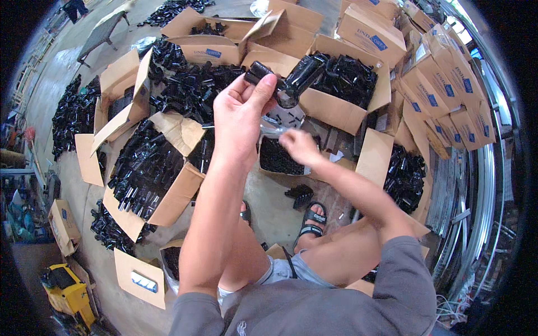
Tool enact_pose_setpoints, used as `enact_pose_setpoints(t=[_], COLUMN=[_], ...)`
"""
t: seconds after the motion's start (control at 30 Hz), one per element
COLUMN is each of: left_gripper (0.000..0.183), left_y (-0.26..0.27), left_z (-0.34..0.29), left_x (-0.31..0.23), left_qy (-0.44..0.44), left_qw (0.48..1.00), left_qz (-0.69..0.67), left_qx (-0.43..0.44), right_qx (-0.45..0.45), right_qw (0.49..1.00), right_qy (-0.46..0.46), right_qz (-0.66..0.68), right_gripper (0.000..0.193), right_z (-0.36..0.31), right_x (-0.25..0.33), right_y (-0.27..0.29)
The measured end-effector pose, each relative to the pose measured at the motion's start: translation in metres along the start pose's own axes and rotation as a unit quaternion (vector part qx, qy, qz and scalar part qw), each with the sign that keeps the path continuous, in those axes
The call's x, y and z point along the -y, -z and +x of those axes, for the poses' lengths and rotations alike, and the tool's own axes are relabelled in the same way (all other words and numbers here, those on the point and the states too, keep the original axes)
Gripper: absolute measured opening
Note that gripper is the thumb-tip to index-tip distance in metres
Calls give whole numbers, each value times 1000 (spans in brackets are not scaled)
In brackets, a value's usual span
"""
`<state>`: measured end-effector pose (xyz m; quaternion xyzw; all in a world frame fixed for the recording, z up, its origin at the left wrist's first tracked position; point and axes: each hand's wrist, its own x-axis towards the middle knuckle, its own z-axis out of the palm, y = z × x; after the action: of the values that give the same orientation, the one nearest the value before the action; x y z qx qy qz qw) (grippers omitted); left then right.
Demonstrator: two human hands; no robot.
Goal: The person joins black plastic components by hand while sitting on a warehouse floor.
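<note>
My left hand (pixel 241 109) is raised in the middle, its fingers and thumb closed on a glossy black tubular fitting (pixel 302 79). The fitting seems to branch, with one short end beside my thumb and a wider end pointing up to the right. Below and to the right of it, my right hand (pixel 300 147) is smeared by motion, so its fingers cannot be made out well. It hovers over the edge of a small box of little black parts (pixel 280 157). A pale, shiny object (pixel 270 126) lies between the two hands, its kind unclear.
Open cartons of black fittings stand around me, including one ahead to the right (pixel 347 81) and one at left (pixel 148 171). Loose black fittings (pixel 196 87) are heaped on the floor. Closed cartons (pixel 443 84) are stacked at right, beside long metal profiles (pixel 476 224).
</note>
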<state>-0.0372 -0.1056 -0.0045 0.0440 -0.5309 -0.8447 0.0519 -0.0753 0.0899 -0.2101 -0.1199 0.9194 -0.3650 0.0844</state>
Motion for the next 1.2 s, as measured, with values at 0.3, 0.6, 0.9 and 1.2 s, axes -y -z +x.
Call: enact_pose_setpoints(t=[0.3,0.6,0.9,1.2], left_gripper=[23,19,28,34], left_y=[-6,-10,-9,-49], left_z=[-7,-1,-10,-26], left_x=[-14,-11,-14,6], left_qy=[-2,45,92,141], left_qw=[1000,995,970,945], left_qz=[15,-93,-226,-291], left_qx=[3,5,-11,48], right_qx=[38,79,-174,-346], right_qw=[991,987,933,881], right_qy=[-83,26,89,128], right_qz=[-102,-135,303,297], right_gripper=[22,13,14,13], right_z=[-9,22,-43,-88], right_x=[-57,-49,165,166], right_y=[-159,-78,157,170])
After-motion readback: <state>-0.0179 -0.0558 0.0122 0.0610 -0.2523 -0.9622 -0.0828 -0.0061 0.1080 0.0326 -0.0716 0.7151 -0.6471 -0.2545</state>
